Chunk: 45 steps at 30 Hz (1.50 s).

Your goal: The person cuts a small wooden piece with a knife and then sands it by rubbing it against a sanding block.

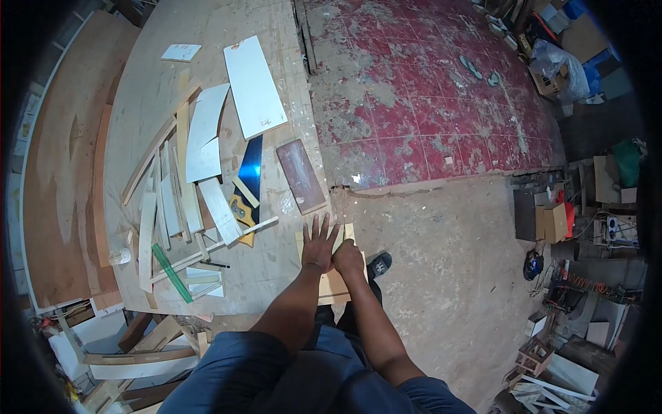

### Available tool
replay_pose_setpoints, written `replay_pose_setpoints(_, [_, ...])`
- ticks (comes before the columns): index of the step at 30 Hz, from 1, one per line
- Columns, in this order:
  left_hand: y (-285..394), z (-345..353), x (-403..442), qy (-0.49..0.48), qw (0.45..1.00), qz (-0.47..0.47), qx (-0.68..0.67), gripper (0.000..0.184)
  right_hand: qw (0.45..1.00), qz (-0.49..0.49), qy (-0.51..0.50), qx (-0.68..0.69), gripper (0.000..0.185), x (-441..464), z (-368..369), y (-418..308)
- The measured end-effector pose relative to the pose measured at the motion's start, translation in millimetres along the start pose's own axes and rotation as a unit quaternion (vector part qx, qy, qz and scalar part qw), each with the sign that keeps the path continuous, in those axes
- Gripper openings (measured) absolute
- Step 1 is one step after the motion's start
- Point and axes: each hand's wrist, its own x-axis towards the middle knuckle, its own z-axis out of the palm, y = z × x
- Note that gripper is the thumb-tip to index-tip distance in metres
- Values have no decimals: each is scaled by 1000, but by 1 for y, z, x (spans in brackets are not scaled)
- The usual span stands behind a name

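My left hand (319,245) lies flat with its fingers spread, pressing on a pale wooden piece at the near right corner of the worktable. Right beside it, my right hand (348,258) is closed; whatever its fingers grip is hidden beneath them. A light wooden board (334,287) shows below the hands, partly covered by my forearms. Just beyond my left fingertips rests a brown rectangular block (301,176). To the left lies a handsaw with a blue blade (250,169) and a yellow handle (241,212), a short wood strip across it.
White panels (255,86) and several wood strips (164,190) cover the worktable's left part, with a green strip (172,273) nearer me. Worn red flooring (427,90) adjoins the table's right edge. Boxes (552,222) and tools line the right wall. Offcuts (141,359) pile up at lower left.
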Motion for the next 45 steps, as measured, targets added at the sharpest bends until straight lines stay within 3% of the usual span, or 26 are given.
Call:
replay_pose_setpoints(4, [0, 6, 0, 45, 998, 6, -51, 88, 998, 22, -9, 56, 39, -18, -6, 11])
replay_pose_setpoints(8, [1, 0, 1, 40, 999, -1, -33, 90, 998, 33, 1, 58, 38, -17, -14, 10])
replay_pose_setpoints(10, [1, -4, -1, -1, 1000, 1, -20, 90, 999, -12, -39, 32, 38, 3, -17, 3])
replay_pose_setpoints(14, [3, 4, -3, -10, 1000, 2, -22, 91, 997, -2, -78, 12, 39, 6, -23, -3])
replay_pose_setpoints(16, [0, 11, 1, 53, 998, 2, -25, 93, 998, 27, -37, 53, 47, -4, -16, 3])
replay_pose_setpoints(19, [0, 12, 0, 65, 997, 3, -48, 91, 998, 52, 12, 38, 50, -11, -5, 8])
replay_pose_setpoints(22, [0, 0, -1, -2, 999, 1, -40, 93, 998, -7, -58, -13, 48, 25, 6, 7])
replay_pose_setpoints(24, [-1, -2, -1, -5, 999, 1, -39, 93, 999, 2, -46, 2, 47, 30, 4, -1])
replay_pose_setpoints(28, [0, 8, 0, 29, 999, 0, -41, 93, 999, 22, -32, 11, 45, -6, -11, 1])
replay_pose_setpoints(31, [0, 11, 1, 54, 998, -3, -17, 95, 997, 52, -47, 14, 54, -31, -24, -3])
replay_pose_setpoints(34, [0, 4, 0, 30, 998, 5, -52, 87, 999, 28, -39, 21, 54, -1, -12, 1])
replay_pose_setpoints(36, [2, -7, -4, 7, 999, 3, -48, 87, 993, -21, -109, -44, 48, 26, -14, -4])
replay_pose_setpoints(39, [1, -6, -3, -5, 999, 3, -43, 89, 993, -21, -114, -37, 40, 31, -5, 4])
replay_pose_setpoints(43, [0, 11, 1, 70, 997, 1, -39, 95, 997, 58, -47, 31, 37, -16, -19, -2])
replay_pose_setpoints(45, [0, 14, 1, 58, 997, 2, -43, 95, 997, 42, -12, 60, 49, -3, -7, 8])
